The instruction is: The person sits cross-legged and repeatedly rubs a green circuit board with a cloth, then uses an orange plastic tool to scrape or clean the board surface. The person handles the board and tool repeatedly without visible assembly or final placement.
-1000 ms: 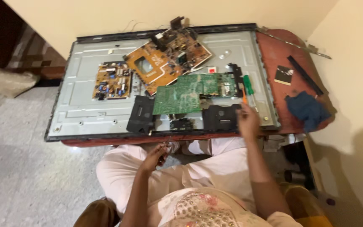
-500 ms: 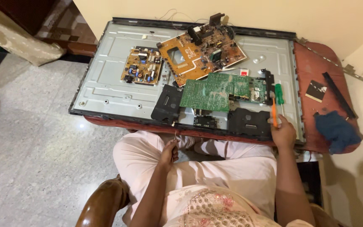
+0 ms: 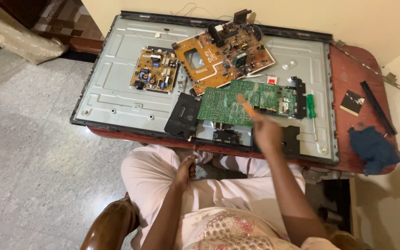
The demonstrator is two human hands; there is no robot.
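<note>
Left hand (image 3: 186,167) rests nearest the body, on the lap, its grip curled shut around something thin that cannot be made out. Right hand (image 3: 265,133) is raised over the near edge of the flat panel chassis (image 3: 116,99), grip closed around an orange-handled tool (image 3: 246,105), likely a screwdriver, slightly blurred. The tool tip sits on or just above the green circuit board (image 3: 237,104), which lies directly ahead of that grip. The board is judged light, stiff and fragile; it is best taken by its bare edges, clear of components. Right of the grip lies a green-handled screwdriver (image 3: 311,107). Beyond the board, farther off, a large orange board (image 3: 225,55) and a smaller one (image 3: 155,74) lie to the left. The red surface (image 3: 353,83) carries everything.
</note>
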